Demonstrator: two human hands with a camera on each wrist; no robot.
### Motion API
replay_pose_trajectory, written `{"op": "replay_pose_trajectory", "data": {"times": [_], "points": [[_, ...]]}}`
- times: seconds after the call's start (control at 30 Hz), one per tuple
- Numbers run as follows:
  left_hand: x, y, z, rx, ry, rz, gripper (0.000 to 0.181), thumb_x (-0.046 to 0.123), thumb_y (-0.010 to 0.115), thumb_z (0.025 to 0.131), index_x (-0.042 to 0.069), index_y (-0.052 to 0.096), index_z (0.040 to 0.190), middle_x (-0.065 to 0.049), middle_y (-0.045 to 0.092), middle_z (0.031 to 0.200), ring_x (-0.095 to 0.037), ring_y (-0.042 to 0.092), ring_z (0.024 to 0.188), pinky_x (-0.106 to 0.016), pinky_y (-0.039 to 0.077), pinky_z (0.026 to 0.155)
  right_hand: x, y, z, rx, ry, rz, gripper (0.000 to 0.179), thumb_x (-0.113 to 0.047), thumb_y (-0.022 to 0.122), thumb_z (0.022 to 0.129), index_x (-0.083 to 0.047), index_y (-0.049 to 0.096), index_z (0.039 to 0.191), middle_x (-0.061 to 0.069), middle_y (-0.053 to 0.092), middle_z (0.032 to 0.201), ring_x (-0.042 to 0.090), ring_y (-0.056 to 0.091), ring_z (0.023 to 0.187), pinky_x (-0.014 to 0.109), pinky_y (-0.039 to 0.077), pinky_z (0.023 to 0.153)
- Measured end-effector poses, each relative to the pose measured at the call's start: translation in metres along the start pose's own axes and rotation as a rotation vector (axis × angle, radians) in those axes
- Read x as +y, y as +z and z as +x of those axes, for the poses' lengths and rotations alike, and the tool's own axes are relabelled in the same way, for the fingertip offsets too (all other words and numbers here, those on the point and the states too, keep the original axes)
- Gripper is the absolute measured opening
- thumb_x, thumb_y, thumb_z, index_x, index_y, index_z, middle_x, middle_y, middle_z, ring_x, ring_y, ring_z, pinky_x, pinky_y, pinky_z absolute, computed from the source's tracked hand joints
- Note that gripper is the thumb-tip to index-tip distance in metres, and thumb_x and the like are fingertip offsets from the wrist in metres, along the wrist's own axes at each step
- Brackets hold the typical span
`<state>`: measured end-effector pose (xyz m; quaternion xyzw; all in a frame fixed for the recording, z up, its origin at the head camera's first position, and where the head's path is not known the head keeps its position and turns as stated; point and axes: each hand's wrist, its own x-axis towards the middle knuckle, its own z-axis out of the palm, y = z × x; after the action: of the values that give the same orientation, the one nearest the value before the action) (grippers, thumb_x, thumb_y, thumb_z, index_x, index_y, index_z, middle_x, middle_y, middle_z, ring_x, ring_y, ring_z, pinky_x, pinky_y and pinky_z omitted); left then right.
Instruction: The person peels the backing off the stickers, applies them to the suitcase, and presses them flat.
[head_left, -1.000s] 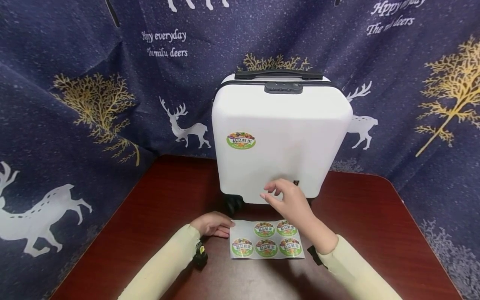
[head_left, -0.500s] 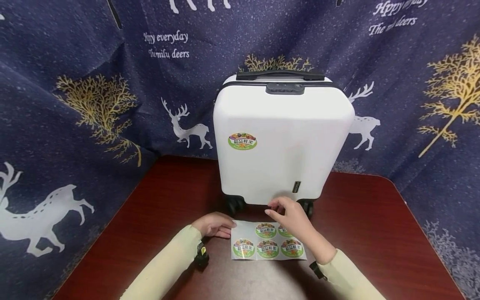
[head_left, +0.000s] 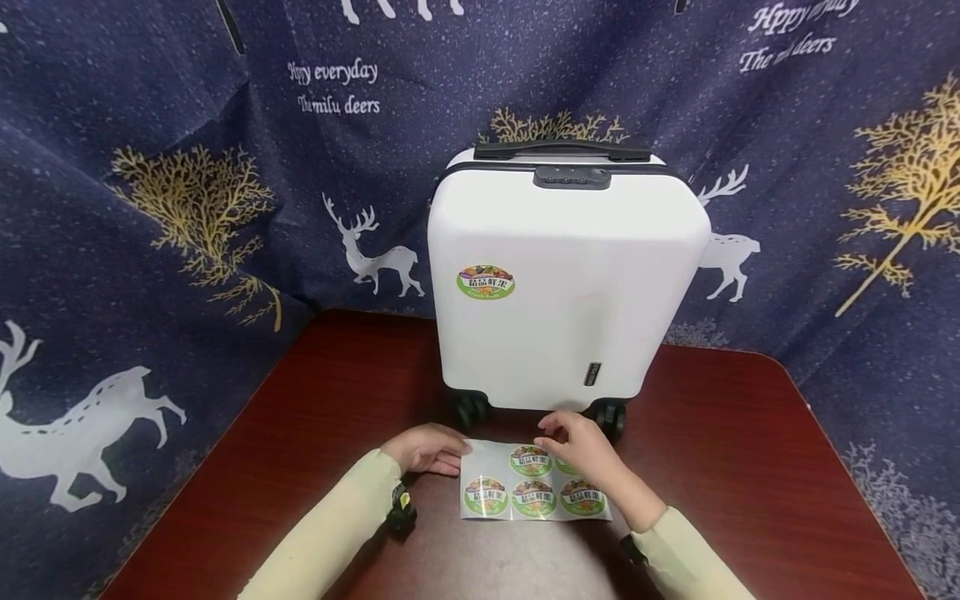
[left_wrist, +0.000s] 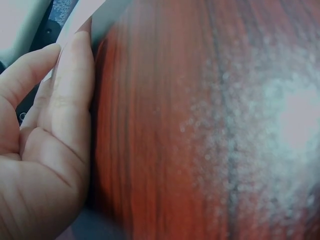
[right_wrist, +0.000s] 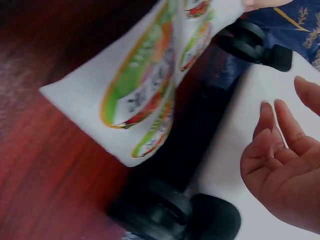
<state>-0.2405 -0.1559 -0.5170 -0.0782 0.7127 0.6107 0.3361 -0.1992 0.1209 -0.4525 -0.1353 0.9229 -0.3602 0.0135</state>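
Left hand pinches the side edge of the sticker sheet between thumb and fingers, in front of the left wheel of the suitcase. Right hand holds nothing visible, its bent fingers parted from the thumb, above the sheet's suitcase-side edge, near the suitcase's right wheel. Just in front of the suitcase, the sheet lies on the table. It looks light and limp; the right wrist view shows it bowing, so it should crease or slide easily unless steadied by a blank corner. Its stickers are probably thin, tacky underneath and apt to curl; a fingertip pinch at the rim seems the surest hold. One matching sticker sits on the suitcase's upper left front.
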Motion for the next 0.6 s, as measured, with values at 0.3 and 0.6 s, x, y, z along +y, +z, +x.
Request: {"op": "replay_pose_trajectory", "data": {"times": [0.3, 0.6], "points": [[-0.001, 0.000, 0.000, -0.020, 0.006, -0.013, 0.030, 0.005, 0.063, 0.096, -0.007, 0.060, 0.124, -0.005, 0.071, 0.091, -0.012, 0.069, 0.080, -0.032, 0.062, 0.081, 0.012, 0.011, 0.004, -0.052, 0.057, -0.066, 0.024, -0.015, 0.081, 0.086, -0.004, 0.074, 0.106, 0.010, 0.072, 0.102, 0.018, 0.062, 0.088, 0.038, 0.053, 0.081], [0.000, -0.006, -0.002, -0.087, 0.020, -0.045, 0.028, 0.006, 0.062, 0.097, -0.006, 0.060, 0.123, -0.002, 0.071, 0.091, -0.011, 0.070, 0.081, -0.030, 0.062, 0.081, 0.017, 0.015, 0.011, -0.151, 0.079, -0.021, 0.023, -0.010, 0.079, 0.086, -0.003, 0.073, 0.107, 0.013, 0.071, 0.104, 0.027, 0.067, 0.100, 0.048, 0.055, 0.089]]}}
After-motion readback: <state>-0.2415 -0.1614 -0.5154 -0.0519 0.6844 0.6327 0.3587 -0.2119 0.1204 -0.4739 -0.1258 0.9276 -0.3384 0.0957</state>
